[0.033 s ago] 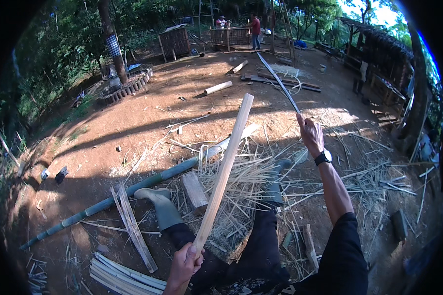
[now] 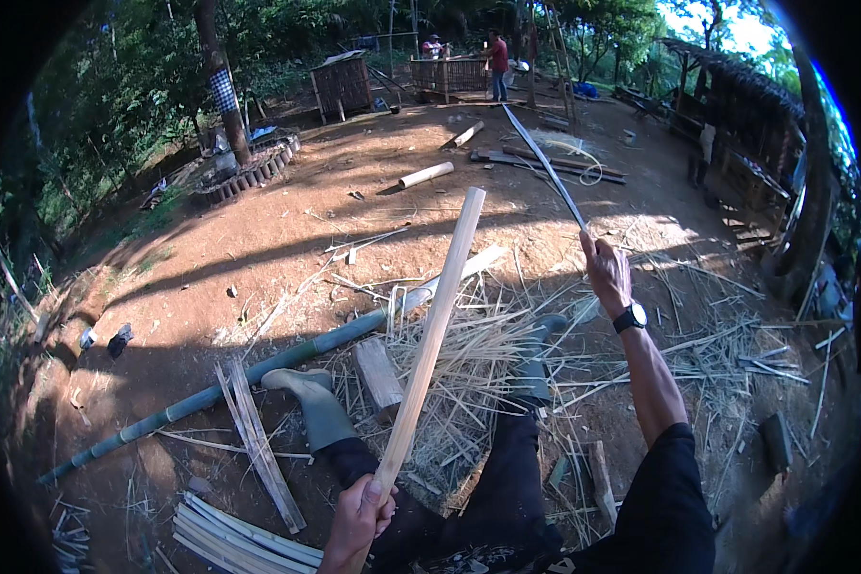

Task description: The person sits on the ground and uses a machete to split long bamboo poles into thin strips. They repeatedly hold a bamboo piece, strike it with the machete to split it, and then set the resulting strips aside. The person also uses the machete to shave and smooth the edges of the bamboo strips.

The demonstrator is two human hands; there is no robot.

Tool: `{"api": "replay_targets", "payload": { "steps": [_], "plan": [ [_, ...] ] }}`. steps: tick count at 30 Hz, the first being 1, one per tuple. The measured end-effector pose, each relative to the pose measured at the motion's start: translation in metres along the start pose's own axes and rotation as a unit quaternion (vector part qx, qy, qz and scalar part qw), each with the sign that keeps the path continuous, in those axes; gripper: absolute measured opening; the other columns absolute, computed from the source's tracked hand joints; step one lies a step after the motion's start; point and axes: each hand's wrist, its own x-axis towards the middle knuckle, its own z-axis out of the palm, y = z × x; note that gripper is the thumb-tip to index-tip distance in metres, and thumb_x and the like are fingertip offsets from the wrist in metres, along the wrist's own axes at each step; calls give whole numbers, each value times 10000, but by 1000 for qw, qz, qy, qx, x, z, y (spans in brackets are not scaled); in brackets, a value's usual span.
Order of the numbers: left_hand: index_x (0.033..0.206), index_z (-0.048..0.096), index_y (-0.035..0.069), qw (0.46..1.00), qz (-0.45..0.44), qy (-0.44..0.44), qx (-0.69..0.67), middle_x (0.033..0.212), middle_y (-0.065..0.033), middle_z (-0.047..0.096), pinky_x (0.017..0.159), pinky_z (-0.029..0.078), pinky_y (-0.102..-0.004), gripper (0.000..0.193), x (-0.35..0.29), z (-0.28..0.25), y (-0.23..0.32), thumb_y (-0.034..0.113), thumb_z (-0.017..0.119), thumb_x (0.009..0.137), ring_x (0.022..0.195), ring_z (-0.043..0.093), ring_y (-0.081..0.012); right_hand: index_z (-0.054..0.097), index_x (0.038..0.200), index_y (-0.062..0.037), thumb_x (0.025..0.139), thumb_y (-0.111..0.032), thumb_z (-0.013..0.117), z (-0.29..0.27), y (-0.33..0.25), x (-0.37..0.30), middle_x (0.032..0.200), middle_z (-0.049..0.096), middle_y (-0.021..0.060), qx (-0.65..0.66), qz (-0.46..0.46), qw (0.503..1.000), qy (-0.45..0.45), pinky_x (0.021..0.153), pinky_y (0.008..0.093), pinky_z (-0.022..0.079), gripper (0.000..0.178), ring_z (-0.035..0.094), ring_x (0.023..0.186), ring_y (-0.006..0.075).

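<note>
My left hand [image 2: 359, 517] is closed round the lower end of a pale split bamboo slat [image 2: 430, 344], which slants up and away in front of me. Out to the right, my right hand [image 2: 605, 268], with a watch on its wrist, grips a machete. The long thin machete blade [image 2: 545, 163] points up and to the left, well apart from the slat. The handle is mostly hidden in my fist. Between my booted legs lies a heap of bamboo shavings [image 2: 478, 354], with a squared wooden block [image 2: 378, 373] beside it.
A long green bamboo pole [image 2: 210, 392] lies across the ground by my left boot [image 2: 316, 407]. Split slats [image 2: 244, 536] are stacked at the lower left. Cut logs [image 2: 426, 175] lie farther off. Two people [image 2: 498, 67] stand by a bamboo pen; a thatched shelter [image 2: 737, 77] is at right.
The top of the bamboo slat has tipped slightly left and down. My right hand and the machete have dropped a little. Both grips are the same.
</note>
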Motion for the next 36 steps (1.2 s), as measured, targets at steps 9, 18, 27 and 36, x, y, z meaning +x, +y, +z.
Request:
{"api": "replay_targets", "payload": {
  "steps": [9, 18, 27, 36],
  "plan": [
    [967, 507, 2, 992, -54, -29, -111, 600, -18, 446, 363, 310, -207, 513, 7, -5, 16, 512, 454, 960, 396, 356, -64, 562, 784, -70, 785, -576, 666, 6, -52, -101, 712, 590, 81, 2, -369, 920, -132, 502, 389, 496, 517, 630, 599, 279],
    [969, 520, 2, 987, -37, -67, -140, 602, -24, 456, 365, 330, -207, 504, -2, -8, 2, 504, 475, 952, 400, 381, -75, 580, 684, 25, 915, -609, 439, 12, -13, 0, 552, 529, 229, 38, 15, 998, -41, 539, 461, 416, 689, 547, 552, 415],
    [1035, 509, -4, 977, 4, -67, -202, 644, -28, 458, 348, 320, -193, 386, 48, -6, 25, 363, 392, 1015, 399, 388, -64, 553, 785, -56, 783, -565, 667, 12, -69, -134, 682, 564, 90, 58, -370, 915, -153, 494, 394, 488, 521, 609, 570, 291],
    [1362, 409, 23, 978, 49, -43, -197, 612, 9, 405, 339, 288, -195, 457, 41, 1, 37, 333, 355, 1031, 383, 339, -40, 582, 791, -76, 750, -689, 613, 29, -90, -119, 692, 565, 72, 23, -458, 877, -144, 510, 378, 519, 615, 633, 564, 271]
  ]
}}
